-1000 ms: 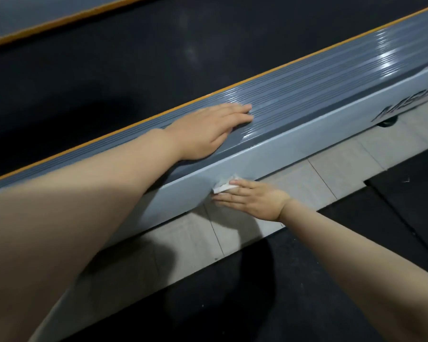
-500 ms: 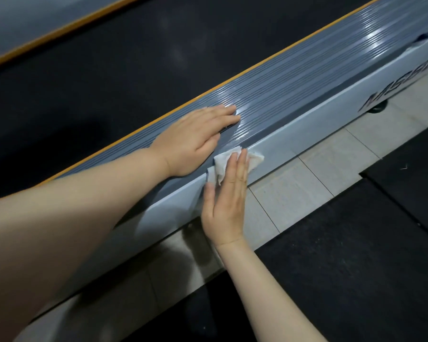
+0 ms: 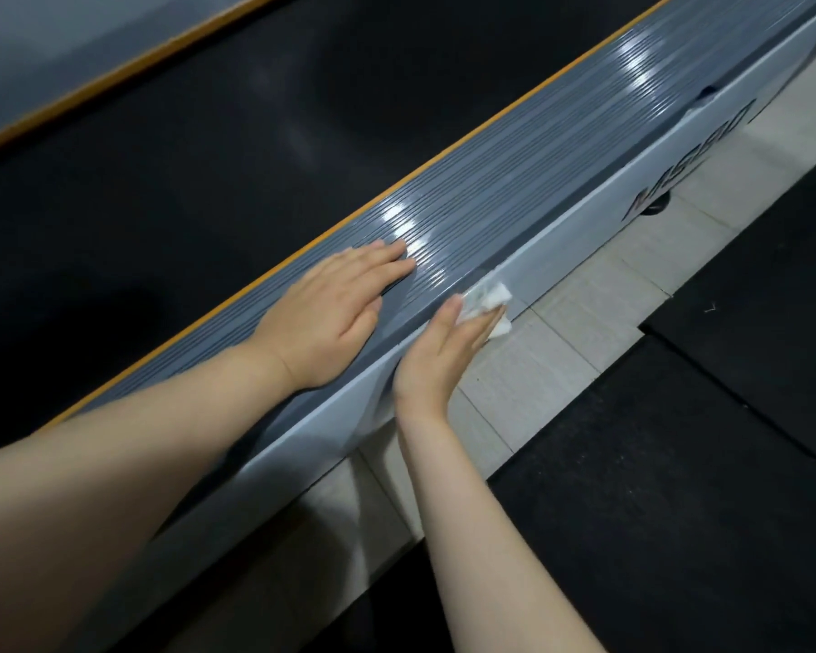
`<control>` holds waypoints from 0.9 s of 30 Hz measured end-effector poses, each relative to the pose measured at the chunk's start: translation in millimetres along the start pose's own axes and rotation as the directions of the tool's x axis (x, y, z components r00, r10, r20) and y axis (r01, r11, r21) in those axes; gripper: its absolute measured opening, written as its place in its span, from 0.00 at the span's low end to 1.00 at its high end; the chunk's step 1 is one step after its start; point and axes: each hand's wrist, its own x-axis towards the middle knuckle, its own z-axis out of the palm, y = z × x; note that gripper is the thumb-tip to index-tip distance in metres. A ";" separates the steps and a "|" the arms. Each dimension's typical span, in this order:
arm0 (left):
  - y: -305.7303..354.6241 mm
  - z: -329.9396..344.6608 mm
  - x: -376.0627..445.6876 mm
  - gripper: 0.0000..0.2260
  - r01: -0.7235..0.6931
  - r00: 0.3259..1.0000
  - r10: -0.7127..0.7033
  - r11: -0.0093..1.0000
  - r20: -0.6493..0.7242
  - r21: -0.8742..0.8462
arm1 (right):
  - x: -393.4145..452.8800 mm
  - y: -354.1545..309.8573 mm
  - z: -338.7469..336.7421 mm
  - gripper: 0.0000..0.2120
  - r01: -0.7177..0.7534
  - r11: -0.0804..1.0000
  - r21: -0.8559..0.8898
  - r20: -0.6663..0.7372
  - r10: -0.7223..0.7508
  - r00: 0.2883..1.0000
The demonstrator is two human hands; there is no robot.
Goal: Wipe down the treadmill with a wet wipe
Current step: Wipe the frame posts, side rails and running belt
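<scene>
treadmill [image 3: 561, 190] long axis runs lower left to upper right, on pale floor tiles [image 3: 599, 313]. right hand [image 3: 444, 351], fingers straight, presses wet wipe [image 3: 491, 299] to its side; left hand [image 3: 335, 308] rests flat on the rail.

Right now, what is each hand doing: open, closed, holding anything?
Left hand: open, flat on the ribbed side rail.
Right hand: open, straight fingers pressing the wet wipe against the side panel.

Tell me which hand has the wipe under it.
The right hand, pressing the white wipe against the treadmill's pale side panel. The left hand lies bare on the ribbed rail.
</scene>
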 end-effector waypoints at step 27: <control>-2.4 -4.8 1.7 0.24 0.011 0.997 -0.007 0.999 0.072 -0.049 | 100.4 -84.5 -18.3 0.46 -0.477 0.854 0.208 -0.022 0.492 0.870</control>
